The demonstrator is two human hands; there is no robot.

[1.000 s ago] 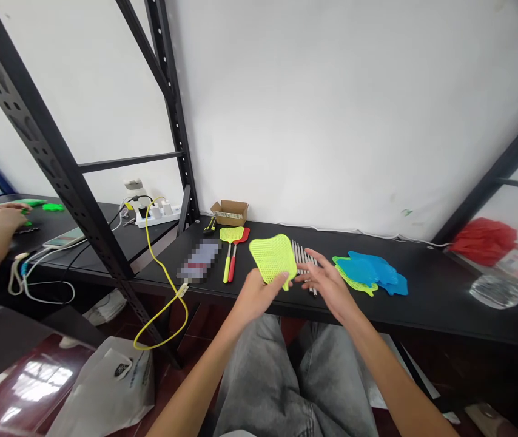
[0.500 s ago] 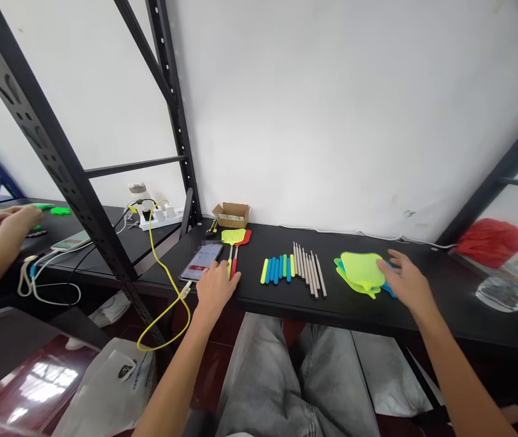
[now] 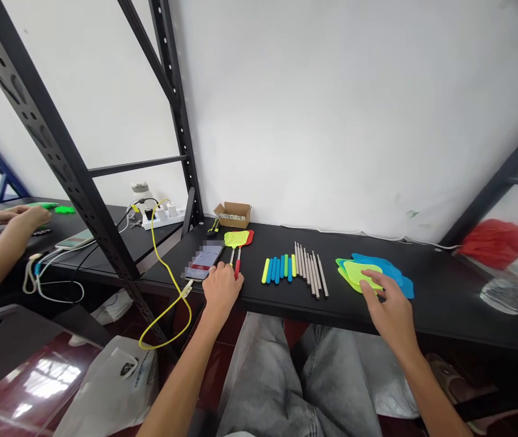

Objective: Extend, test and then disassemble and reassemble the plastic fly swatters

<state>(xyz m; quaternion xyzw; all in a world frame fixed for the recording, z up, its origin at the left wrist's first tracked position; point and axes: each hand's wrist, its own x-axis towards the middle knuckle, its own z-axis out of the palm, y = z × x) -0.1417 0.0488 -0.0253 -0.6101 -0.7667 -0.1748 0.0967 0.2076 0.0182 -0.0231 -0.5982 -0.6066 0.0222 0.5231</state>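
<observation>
My right hand point(image 3: 390, 303) is at the stack of flat mesh swatter heads, thumb and fingers closed on the near edge of the top yellow fly swatter head point(image 3: 354, 272). Blue swatter heads point(image 3: 398, 273) stick out behind and to its right. My left hand point(image 3: 223, 288) lies at the table's front edge, fingers curled over the handle ends of two fly swatters, a yellow one point(image 3: 236, 238) overlapping a red one point(image 3: 250, 237). Between my hands lie a row of yellow, blue and green handle grips point(image 3: 278, 268) and several thin metal rods point(image 3: 311, 270).
A phone point(image 3: 205, 260) with a yellow cable point(image 3: 159, 258) lies left of my left hand. Behind are a small cardboard box point(image 3: 233, 215) and a black-and-yellow tool point(image 3: 213, 228). Red material point(image 3: 493, 243) and clear plastic point(image 3: 511, 295) sit far right. A co-worker's hands point(image 3: 31, 220) are far left, beyond the rack post point(image 3: 54, 142).
My right hand has moved left and nearer, from the stack's right side onto the top yellow head, uncovering blue heads. At the left, the two swatters have shifted slightly, overlapping more.
</observation>
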